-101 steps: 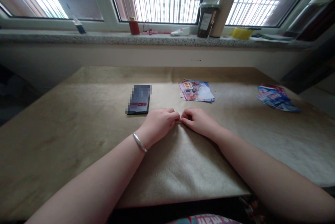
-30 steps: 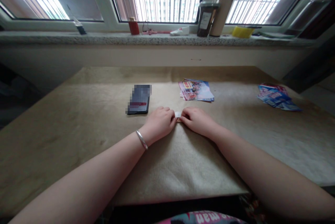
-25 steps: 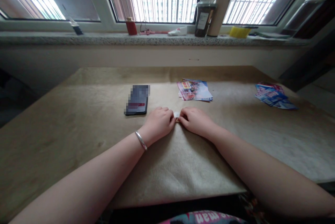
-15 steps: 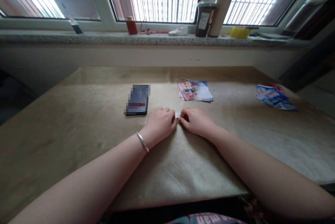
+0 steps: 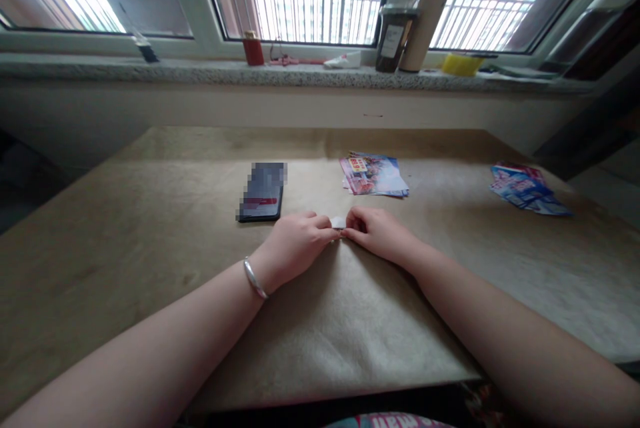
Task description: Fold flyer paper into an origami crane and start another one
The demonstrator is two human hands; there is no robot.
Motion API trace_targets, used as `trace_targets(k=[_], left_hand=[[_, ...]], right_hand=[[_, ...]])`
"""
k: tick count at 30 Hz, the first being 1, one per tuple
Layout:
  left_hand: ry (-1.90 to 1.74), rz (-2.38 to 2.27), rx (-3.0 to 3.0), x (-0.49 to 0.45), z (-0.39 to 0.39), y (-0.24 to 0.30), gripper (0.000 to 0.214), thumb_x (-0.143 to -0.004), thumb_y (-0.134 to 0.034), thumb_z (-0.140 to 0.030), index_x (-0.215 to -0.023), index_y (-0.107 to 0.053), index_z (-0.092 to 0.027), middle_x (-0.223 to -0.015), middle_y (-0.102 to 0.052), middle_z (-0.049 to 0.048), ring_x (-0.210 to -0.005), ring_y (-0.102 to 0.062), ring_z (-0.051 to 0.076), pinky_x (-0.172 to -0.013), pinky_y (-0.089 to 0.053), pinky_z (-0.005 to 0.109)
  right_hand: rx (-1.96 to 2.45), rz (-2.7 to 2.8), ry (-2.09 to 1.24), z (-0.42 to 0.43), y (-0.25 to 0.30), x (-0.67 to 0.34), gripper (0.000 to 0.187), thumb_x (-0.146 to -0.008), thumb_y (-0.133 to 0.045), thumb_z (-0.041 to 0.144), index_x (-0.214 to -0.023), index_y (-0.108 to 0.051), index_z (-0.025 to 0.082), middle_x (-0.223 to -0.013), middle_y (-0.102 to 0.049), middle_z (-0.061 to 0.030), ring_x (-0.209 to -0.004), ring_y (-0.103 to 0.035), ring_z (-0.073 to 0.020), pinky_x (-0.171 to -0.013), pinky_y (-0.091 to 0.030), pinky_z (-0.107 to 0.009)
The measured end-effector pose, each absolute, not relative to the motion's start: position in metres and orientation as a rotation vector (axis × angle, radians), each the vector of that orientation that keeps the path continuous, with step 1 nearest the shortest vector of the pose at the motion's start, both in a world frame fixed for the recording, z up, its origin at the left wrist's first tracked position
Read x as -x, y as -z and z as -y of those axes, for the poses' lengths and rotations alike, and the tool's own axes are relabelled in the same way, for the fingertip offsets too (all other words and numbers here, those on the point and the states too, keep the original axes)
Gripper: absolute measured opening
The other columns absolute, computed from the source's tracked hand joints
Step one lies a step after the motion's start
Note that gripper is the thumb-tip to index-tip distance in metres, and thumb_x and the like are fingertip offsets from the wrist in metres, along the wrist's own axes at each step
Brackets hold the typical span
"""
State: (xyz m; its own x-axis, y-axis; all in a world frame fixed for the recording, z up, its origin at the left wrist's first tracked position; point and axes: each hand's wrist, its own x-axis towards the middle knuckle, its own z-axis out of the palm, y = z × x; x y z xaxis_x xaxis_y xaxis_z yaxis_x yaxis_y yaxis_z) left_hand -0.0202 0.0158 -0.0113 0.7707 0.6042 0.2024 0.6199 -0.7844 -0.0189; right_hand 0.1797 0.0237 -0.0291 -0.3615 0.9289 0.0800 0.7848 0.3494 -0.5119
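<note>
My left hand and my right hand meet low over the middle of the table, fingers curled and closed. Between their fingertips is a small piece of paper, pale on the part that shows; the fingers cover the rest of it. Thumbs of both hands press at its near edge. Just beyond my right hand lies a loose stack of colourful printed leaflets. A dark phone, partly pixelated, rests beyond my left hand to the left.
A fanned pile of blue and red printed papers lies at the table's right. Behind the table, the stone windowsill carries a red container, a dark lidded jar and a yellow roll of tape.
My left hand has shifted slightly left and nearer me, its fingers stretching more toward the paper. More of the paper's pale part shows between the hands.
</note>
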Motion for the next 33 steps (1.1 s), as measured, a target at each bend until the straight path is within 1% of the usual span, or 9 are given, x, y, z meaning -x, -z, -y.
trace_targets(k=[4,8,11,12,15,20,23,27,33], left_hand=[[0.258,0.952,2.853,0.019,-0.015,0.012,0.021,-0.092,-0.047,-0.019,-0.101,-0.065,-0.024,-0.087,-0.063,0.0026,-0.079,-0.055,0.016,-0.066,-0.043,0.025],[0.307,0.990,2.869,0.018,-0.017,0.013,0.020,-0.090,-0.050,-0.020,-0.101,-0.066,-0.025,-0.086,-0.062,0.0015,-0.077,-0.054,0.015,-0.064,-0.042,0.024],[0.327,1.040,2.860,0.017,-0.018,0.012,0.018,-0.090,-0.051,-0.022,-0.098,-0.067,-0.027,-0.085,-0.062,0.0006,-0.075,-0.054,0.014,-0.063,-0.041,0.024],[0.322,1.051,2.851,0.016,-0.017,0.012,0.018,-0.090,-0.052,-0.023,-0.097,-0.068,-0.026,-0.084,-0.062,0.0006,-0.074,-0.054,0.014,-0.062,-0.040,0.024],[0.304,1.078,2.821,0.016,-0.016,0.012,0.017,-0.090,-0.051,-0.024,-0.094,-0.068,-0.025,-0.081,-0.061,0.0006,-0.071,-0.053,0.014,-0.060,-0.038,0.025],[0.258,1.116,2.820,0.014,-0.016,0.010,0.019,-0.091,-0.049,-0.024,-0.088,-0.068,-0.021,-0.085,-0.061,0.0012,-0.075,-0.053,0.014,-0.060,-0.038,0.025],[0.210,1.117,2.824,0.012,-0.015,0.008,0.020,-0.092,-0.048,-0.023,-0.085,-0.067,-0.019,-0.086,-0.061,0.0026,-0.076,-0.053,0.015,-0.061,-0.039,0.026],[0.178,1.089,2.824,0.011,-0.013,0.008,0.020,-0.092,-0.048,-0.022,-0.087,-0.066,-0.018,-0.087,-0.060,0.0033,-0.078,-0.053,0.016,-0.063,-0.041,0.027],[0.200,1.011,2.811,0.012,-0.008,0.009,0.019,-0.091,-0.049,-0.019,-0.100,-0.065,-0.021,-0.090,-0.060,0.0039,-0.078,-0.052,0.017,-0.062,-0.043,0.027]], right_hand=[[1.521,2.252,-0.574,-0.025,0.029,-0.180,0.012,-0.080,-0.060,0.030,-0.076,-0.060,0.019,-0.069,-0.062,0.0015,-0.062,-0.051,-0.0110,-0.054,-0.030,-0.022],[1.510,2.269,-0.539,-0.024,0.029,-0.182,0.011,-0.079,-0.060,0.029,-0.076,-0.061,0.019,-0.070,-0.062,0.0008,-0.062,-0.050,-0.0110,-0.055,-0.031,-0.022],[1.452,2.338,-0.381,-0.021,0.025,-0.184,0.010,-0.079,-0.061,0.028,-0.076,-0.064,0.019,-0.070,-0.063,-0.0001,-0.068,-0.052,-0.0131,-0.060,-0.034,-0.023],[1.413,2.381,-0.301,-0.019,0.023,-0.184,0.007,-0.079,-0.060,0.023,-0.077,-0.065,0.020,-0.071,-0.064,-0.0005,-0.073,-0.053,-0.0143,-0.063,-0.035,-0.024],[1.329,2.529,-0.100,-0.012,0.014,-0.184,0.017,-0.083,-0.053,0.017,-0.081,-0.070,0.022,-0.082,-0.068,-0.0022,-0.079,-0.055,-0.0155,-0.068,-0.035,-0.026],[1.245,2.670,0.114,-0.003,0.005,-0.179,0.022,-0.090,-0.050,0.025,-0.088,-0.073,0.025,-0.081,-0.069,-0.0027,-0.081,-0.055,-0.0183,-0.072,-0.034,-0.030],[1.300,2.690,0.115,-0.002,0.006,-0.175,0.026,-0.092,-0.046,0.026,-0.089,-0.072,0.024,-0.084,-0.069,-0.0033,-0.079,-0.056,-0.0171,-0.068,-0.035,-0.029],[1.394,2.655,0.059,-0.005,0.009,-0.175,0.028,-0.092,-0.046,0.027,-0.084,-0.072,0.021,-0.088,-0.069,-0.0032,-0.082,-0.059,-0.0168,-0.068,-0.037,-0.027],[1.330,2.713,0.019,-0.006,0.005,-0.183,0.024,-0.089,-0.049,0.025,-0.090,-0.073,0.028,-0.090,-0.069,0.0002,-0.083,-0.061,-0.0162,-0.069,-0.039,-0.025]])
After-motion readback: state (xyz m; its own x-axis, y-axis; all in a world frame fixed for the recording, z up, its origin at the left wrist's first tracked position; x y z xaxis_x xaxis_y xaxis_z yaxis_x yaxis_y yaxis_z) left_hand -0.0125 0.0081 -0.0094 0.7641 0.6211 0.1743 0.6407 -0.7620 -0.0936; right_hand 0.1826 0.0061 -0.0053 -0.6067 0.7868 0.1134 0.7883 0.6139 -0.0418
